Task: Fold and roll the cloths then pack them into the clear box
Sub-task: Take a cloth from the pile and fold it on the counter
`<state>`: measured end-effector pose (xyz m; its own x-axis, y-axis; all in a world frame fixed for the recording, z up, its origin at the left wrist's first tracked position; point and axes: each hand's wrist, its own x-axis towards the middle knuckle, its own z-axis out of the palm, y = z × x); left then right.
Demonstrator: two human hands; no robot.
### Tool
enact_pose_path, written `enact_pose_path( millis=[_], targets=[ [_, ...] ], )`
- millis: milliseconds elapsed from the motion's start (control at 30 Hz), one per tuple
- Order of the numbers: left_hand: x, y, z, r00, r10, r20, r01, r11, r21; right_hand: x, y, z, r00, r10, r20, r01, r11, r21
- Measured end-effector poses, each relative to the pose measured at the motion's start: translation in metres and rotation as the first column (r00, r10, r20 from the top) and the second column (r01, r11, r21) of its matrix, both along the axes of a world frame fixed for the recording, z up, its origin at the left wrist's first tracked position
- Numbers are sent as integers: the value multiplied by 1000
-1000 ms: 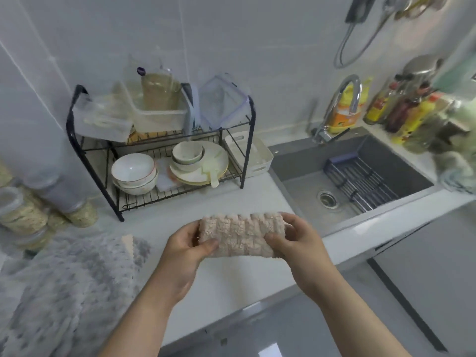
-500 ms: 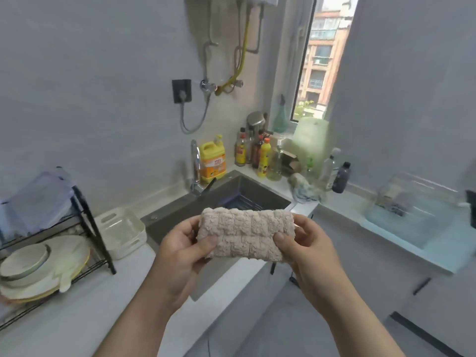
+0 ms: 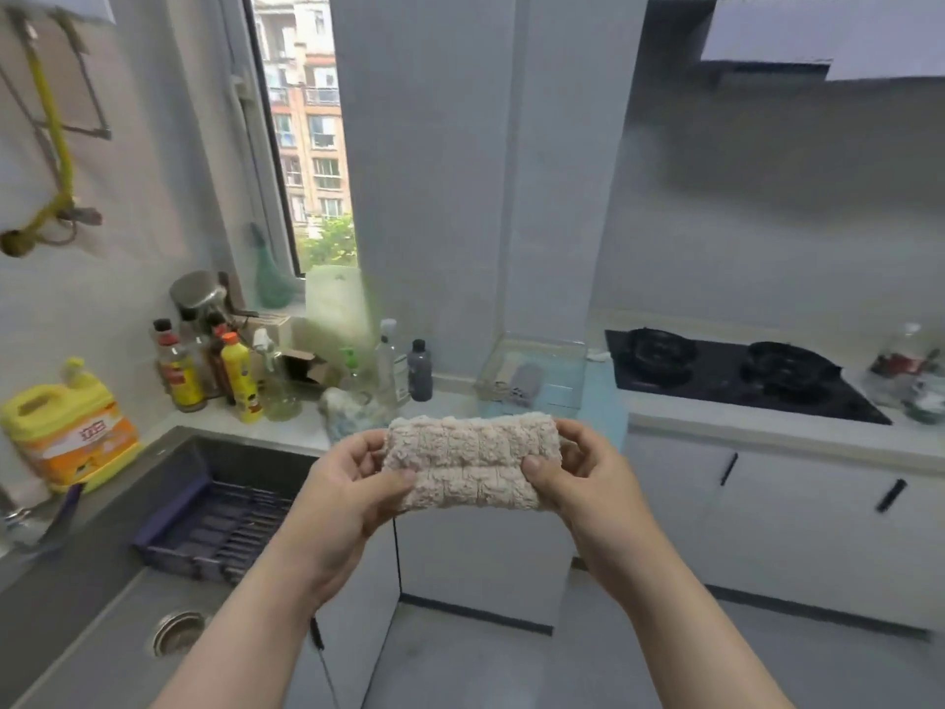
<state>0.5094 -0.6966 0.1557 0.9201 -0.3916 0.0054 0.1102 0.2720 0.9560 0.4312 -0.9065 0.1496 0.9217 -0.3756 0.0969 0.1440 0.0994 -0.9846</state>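
Rolled cloth (image 3: 471, 460) held level, left hand (image 3: 341, 496) and right hand (image 3: 583, 478) fingers curled round its ends.

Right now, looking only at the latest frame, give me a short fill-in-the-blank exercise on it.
1. The left hand and right hand each grip one ____ of the rolled cloth.
2. The clear box stands to the ____ of the stove.
3. The jug beside the sink is ____ in colour.

Missing words: end; left; yellow.
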Motion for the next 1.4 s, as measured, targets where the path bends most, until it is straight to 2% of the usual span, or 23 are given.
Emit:
enact_pose_path(
  millis=[167,467,600,733,833,933,1033,1100,1200,1400],
  targets=[
    [67,-67,-15,994,-105,-2,105,994,-18,45,-56,-9,993,-119,-20,119,993,21],
    [237,-149,-29,983,-164,-78,163,986,-20,183,-125,-21,980,-163,-118,169,985,40],
    [287,-196,-31,967,-235,-99,232,972,-42,225,-158,-28,969,-206,-135,211,977,29],
    [325,-242,-41,957,-239,-163,231,971,-64,256,-191,-37,966,-202,-161,205,979,1],
    [357,-276,-49,950,-255,-180,252,967,-38,280,-224,-45,968,-157,-195,149,987,-54],
    [390,-310,-57,938,-283,-201,288,958,-2,303,-258,-47,959,-66,-277,26,989,-145],
    [417,-345,-63,933,-306,-190,327,941,89,328,-292,-43,915,118,-387,-225,943,-245],
    [432,-368,-69,934,-300,-195,330,932,149,349,-312,-41,874,229,-429,-353,905,-237],
    [453,-396,-78,924,-308,-227,352,917,186,379,-336,-46,850,274,-450,-410,881,-237],
    [488,-423,-97,884,-348,-313,400,908,122,421,-370,-70,834,249,-493,-412,875,-254]
  ],
)
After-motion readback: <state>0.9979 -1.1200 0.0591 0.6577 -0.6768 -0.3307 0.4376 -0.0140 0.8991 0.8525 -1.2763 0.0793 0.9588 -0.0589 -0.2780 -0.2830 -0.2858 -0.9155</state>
